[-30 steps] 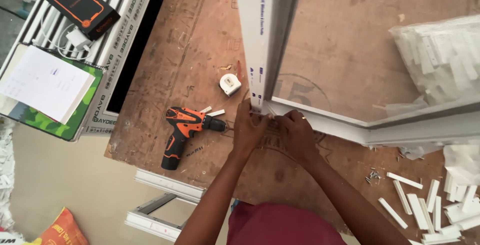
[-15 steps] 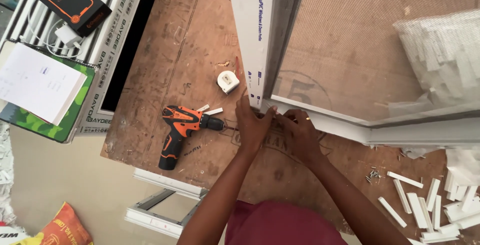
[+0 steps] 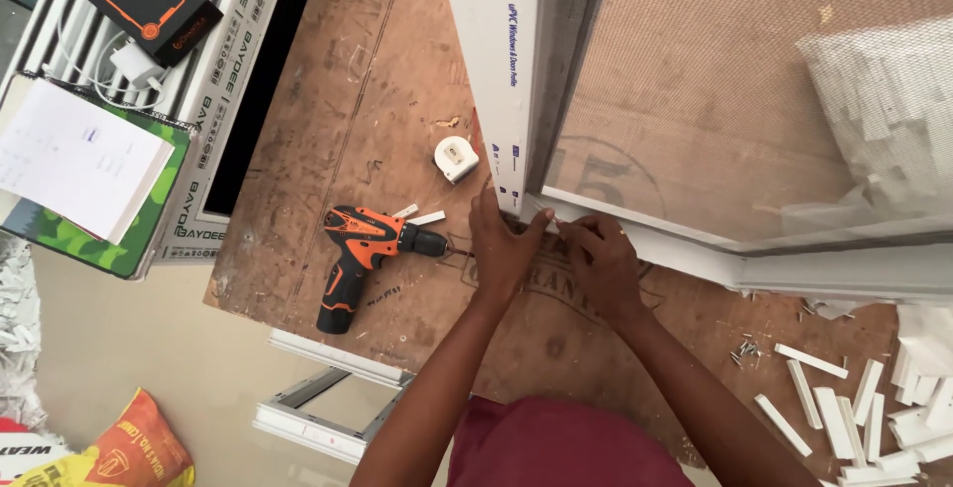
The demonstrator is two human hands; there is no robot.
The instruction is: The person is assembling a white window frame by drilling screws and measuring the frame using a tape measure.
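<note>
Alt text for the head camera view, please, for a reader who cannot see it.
Seen from above, a person's left hand and right hand press at the corner of a white window frame with mesh, lying on a worn plywood table. An orange cordless drill and small tape measure lie left.

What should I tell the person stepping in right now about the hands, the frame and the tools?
Left hand: pressed on the corner of the white window frame, holding no tool.
Right hand: fingers on the same corner, along the lower rail; whether it pinches anything small cannot be told.
Frame: lies flat on the plywood table, mesh screen fitted inside.
Drill: lying on the table left of the hands, untouched.
Tape measure: above the drill, beside the frame.
Screws and white offcuts: to the right.
Done: frame laid out. Left: the corner in hand.
</note>
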